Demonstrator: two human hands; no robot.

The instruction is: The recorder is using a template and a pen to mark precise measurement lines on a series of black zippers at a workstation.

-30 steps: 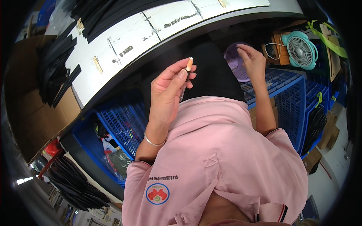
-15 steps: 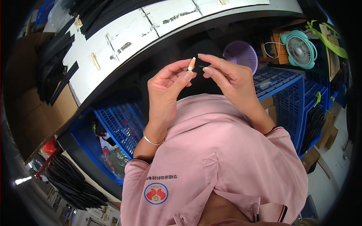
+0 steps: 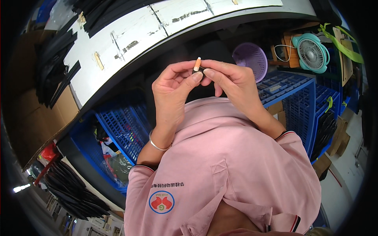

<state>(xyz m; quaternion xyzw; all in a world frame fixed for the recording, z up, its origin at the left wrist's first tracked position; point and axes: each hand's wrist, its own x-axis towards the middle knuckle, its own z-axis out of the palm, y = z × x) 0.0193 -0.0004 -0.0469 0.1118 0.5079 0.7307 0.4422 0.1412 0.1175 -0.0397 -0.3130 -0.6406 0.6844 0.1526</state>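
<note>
My left hand [image 3: 171,84] pinches a small orange tube with white ends [image 3: 197,64] between thumb and index finger, holding it nearly upright in front of my body. Close against it, my right hand [image 3: 232,78] is closed in a pinch, its thumb and index fingertips meeting at the tube. The thin needle-like piece seen in the right fingers a moment ago is now mostly hidden by the fingertips. Whether that piece touches the tube, I cannot tell.
A white worktable [image 3: 130,35] with black strips [image 3: 106,15] lies beyond my hands. On the left are a cardboard box [image 3: 59,114] and a blue crate [image 3: 118,129]. A purple basket [image 3: 252,59], a teal fan [image 3: 313,53] and blue crates [image 3: 299,98] stand right.
My right hand has moved left, closing the gap to the left hand, so its fingertips now meet the tube. The thin piece has gone from plain sight.
</note>
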